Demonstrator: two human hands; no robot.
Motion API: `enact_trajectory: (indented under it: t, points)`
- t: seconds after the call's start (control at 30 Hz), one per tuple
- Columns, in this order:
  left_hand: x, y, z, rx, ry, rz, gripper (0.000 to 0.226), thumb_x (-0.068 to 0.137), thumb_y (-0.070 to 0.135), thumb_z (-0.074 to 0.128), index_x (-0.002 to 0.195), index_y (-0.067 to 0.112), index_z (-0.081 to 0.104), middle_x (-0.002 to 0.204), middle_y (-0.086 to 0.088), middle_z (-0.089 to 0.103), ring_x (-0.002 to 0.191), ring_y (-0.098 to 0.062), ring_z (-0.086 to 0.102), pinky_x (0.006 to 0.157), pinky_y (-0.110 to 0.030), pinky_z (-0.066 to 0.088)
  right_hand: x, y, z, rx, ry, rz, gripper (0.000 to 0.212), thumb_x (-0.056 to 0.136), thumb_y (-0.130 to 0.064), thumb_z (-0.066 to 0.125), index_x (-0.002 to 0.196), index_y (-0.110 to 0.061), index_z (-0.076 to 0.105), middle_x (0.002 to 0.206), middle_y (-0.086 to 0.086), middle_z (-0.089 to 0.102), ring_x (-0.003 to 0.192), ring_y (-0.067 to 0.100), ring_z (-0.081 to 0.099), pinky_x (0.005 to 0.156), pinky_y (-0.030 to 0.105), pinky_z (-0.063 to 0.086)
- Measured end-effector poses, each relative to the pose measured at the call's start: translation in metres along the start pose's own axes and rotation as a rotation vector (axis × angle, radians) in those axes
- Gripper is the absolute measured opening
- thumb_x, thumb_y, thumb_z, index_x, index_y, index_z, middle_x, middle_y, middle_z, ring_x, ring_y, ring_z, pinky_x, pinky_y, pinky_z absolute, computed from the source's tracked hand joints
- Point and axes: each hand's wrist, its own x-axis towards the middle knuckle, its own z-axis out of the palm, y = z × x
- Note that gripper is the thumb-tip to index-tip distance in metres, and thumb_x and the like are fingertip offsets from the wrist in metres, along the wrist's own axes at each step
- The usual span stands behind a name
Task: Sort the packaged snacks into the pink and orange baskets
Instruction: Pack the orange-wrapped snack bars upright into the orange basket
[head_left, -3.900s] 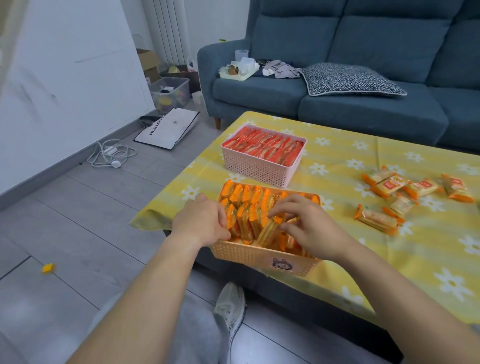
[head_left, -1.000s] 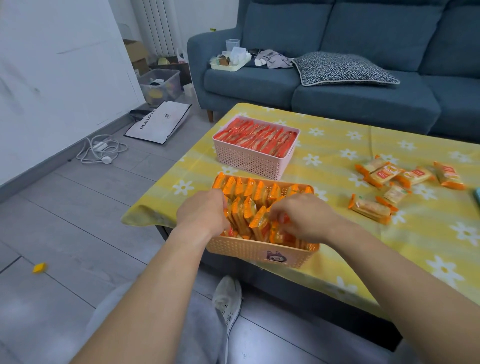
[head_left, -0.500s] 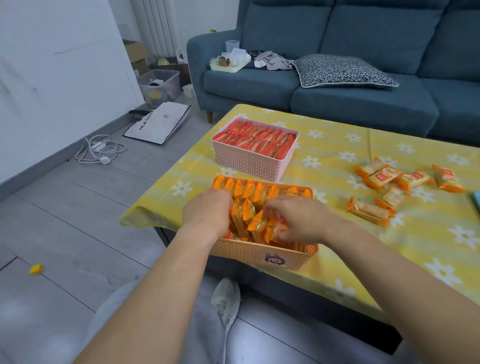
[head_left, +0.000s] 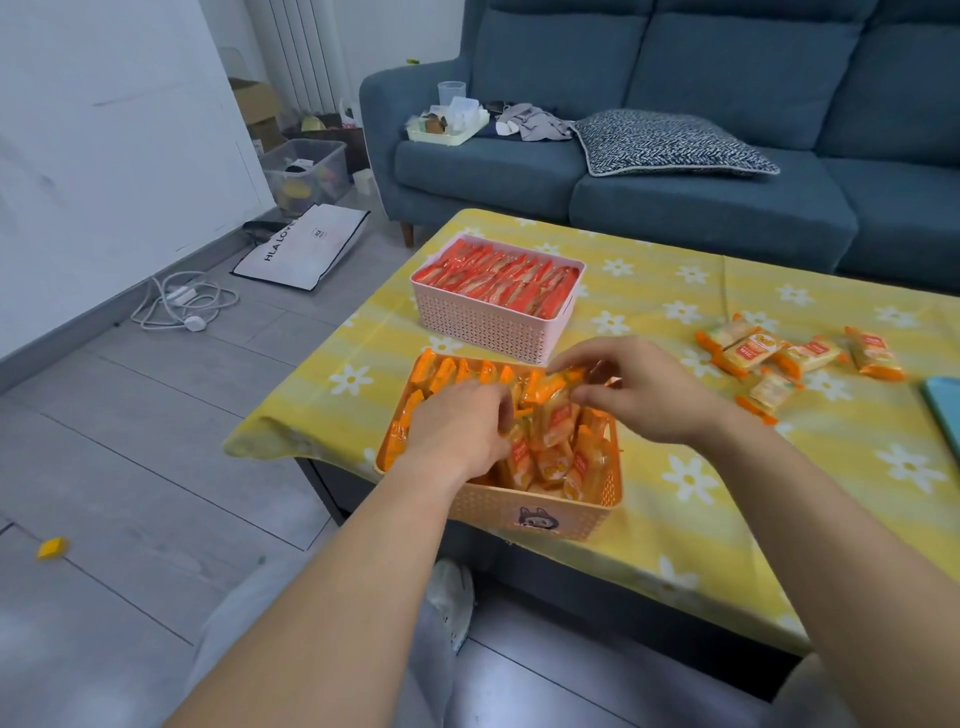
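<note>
Standing on the near edge of the yellow flowered tablecloth (head_left: 675, 499), the orange basket (head_left: 524, 512) is close to the person, which keeps both hands over it without reaching. The left hand (head_left: 457, 431) lies curled against the upright orange packets (head_left: 540, 447) in the basket's left half, fingers bent and pressed into the row; this appears to hold the row back so a slot stays open. Whether it grips any single packet cannot be told. The right hand (head_left: 639, 389) hovers over the far right part of the basket, thumb and fingertips pinching the end of one orange packet (head_left: 563, 379), seemingly to guide it edge-on into the gap. Packets stand on edge, which packs more into the space. Behind it, just apart, the pink basket (head_left: 493, 325) is filled level with red packets (head_left: 498, 280) laid in tidy rows. To the right, well apart from both baskets, loose orange packets (head_left: 779, 358) remain on the cloth, so sorting is judged unfinished.
</note>
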Motion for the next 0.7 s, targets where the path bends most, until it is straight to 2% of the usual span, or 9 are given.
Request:
enact_trajectory:
  t: [0.1,0.17,0.27,0.37,0.43,0.57,0.63,0.7]
  points:
    - [0.002,0.003,0.0,-0.051,-0.01,-0.081,0.015,0.086,0.026,0.073,0.082,0.031,0.06,0.088,0.008,0.063,0.083,-0.019,0.062,0.062,-0.033,0.045,-0.002,-0.003,-0.005,0.257,-0.061,0.009,0.027,0.091,0.0,0.066,0.106,-0.022,0.071,0.105,0.002,0.07,0.089,0.018,0.07,0.078,0.031,0.06]
    - [0.007,-0.002,-0.003,-0.162,-0.052,-0.097,0.017,0.085,0.018,0.073,0.079,0.03,0.062,0.083,0.009,0.066,0.082,-0.019,0.065,0.068,-0.035,0.054,-0.001,-0.004,0.003,0.332,-0.13,0.028,0.027,0.09,0.003,0.066,0.108,-0.018,0.071,0.105,0.009,0.069,0.087,0.022,0.071,0.075,0.035,0.062]
    - [0.012,-0.017,-0.011,-0.34,-0.006,-0.063,0.02,0.088,0.015,0.073,0.08,0.032,0.066,0.083,0.011,0.067,0.086,-0.017,0.066,0.082,-0.033,0.054,0.006,-0.007,0.028,0.193,-0.109,-0.018,0.03,0.085,-0.003,0.072,0.108,-0.022,0.074,0.103,0.0,0.071,0.088,0.01,0.068,0.081,0.032,0.058]
    - [0.009,-0.032,-0.018,-0.452,0.142,-0.104,0.015,0.092,0.017,0.069,0.086,0.031,0.07,0.084,0.013,0.066,0.085,-0.011,0.064,0.076,-0.026,0.045,0.015,-0.02,0.051,0.03,-0.127,-0.068,0.032,0.083,-0.009,0.073,0.108,-0.029,0.075,0.099,-0.008,0.074,0.075,0.003,0.063,0.078,0.025,0.049]
    - [0.005,-0.04,-0.022,-0.483,0.175,-0.146,0.011,0.093,0.02,0.068,0.087,0.03,0.07,0.084,0.013,0.066,0.083,-0.01,0.063,0.072,-0.025,0.043,0.021,-0.029,0.068,-0.121,-0.172,-0.104,0.033,0.084,-0.011,0.07,0.109,-0.032,0.074,0.097,-0.008,0.075,0.078,0.007,0.06,0.078,0.026,0.046]
    - [-0.003,-0.046,-0.025,-0.457,0.009,-0.161,0.011,0.089,0.021,0.065,0.087,0.029,0.072,0.089,0.007,0.069,0.086,-0.011,0.064,0.069,-0.026,0.046,0.027,-0.038,0.094,-0.231,-0.234,-0.089,0.037,0.084,-0.016,0.065,0.115,-0.036,0.07,0.107,-0.009,0.074,0.104,0.02,0.064,0.084,0.042,0.056]
    - [-0.004,-0.046,-0.026,-0.457,-0.061,-0.151,0.014,0.091,0.019,0.061,0.089,0.029,0.072,0.093,0.007,0.069,0.088,-0.01,0.063,0.071,-0.024,0.047,0.027,-0.038,0.099,-0.291,-0.182,-0.086,0.037,0.085,-0.022,0.066,0.12,-0.035,0.065,0.106,-0.007,0.073,0.103,0.022,0.065,0.078,0.043,0.057]
    - [-0.004,-0.048,-0.027,-0.485,-0.074,-0.156,0.013,0.091,0.02,0.06,0.09,0.029,0.07,0.092,0.006,0.07,0.088,-0.012,0.064,0.074,-0.028,0.049,0.026,-0.037,0.099,-0.318,-0.09,-0.102,0.034,0.083,-0.027,0.07,0.114,-0.034,0.057,0.095,-0.008,0.071,0.096,0.024,0.066,0.071,0.041,0.056]
